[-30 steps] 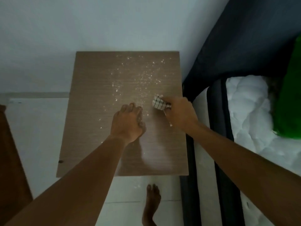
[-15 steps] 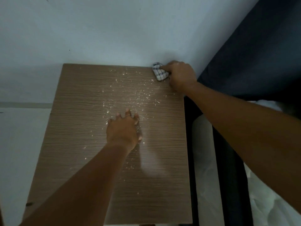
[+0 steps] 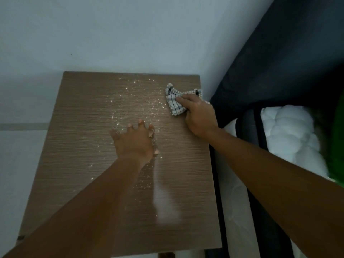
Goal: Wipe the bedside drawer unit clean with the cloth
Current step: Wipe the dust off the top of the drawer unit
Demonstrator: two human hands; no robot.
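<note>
- While the view is looking down from the head camera, one bedside drawer unit (image 3: 78, 146) is showing only its wood-grain top, standing against the pale wall (image 3: 130, 34).
- Two hands are working on that top, both on bare forearms.
- One checked cloth (image 3: 174, 101), white with dark lines, is lying bunched at the unit's far right corner, touching the top.
- The right hand (image 3: 200, 116) is closing its fingers over the cloth's right part and pressing it down; part of the cloth is sticking out to the left of the fingers.
- The left hand (image 3: 135, 141) is resting palm-down near the middle of the unit's top, fingers spread and slightly curled, gripping nothing.
- Many white specks (image 3: 130, 108) are lying scattered over the far half of the top, between the two hands and beyond; too many to count.
- One pale powdery smear (image 3: 165, 200) is running along the top, nearer than the left hand.
- One white quilted mattress (image 3: 290, 133) is sitting to the right of the unit, beside a dark headboard (image 3: 279, 58).
</note>
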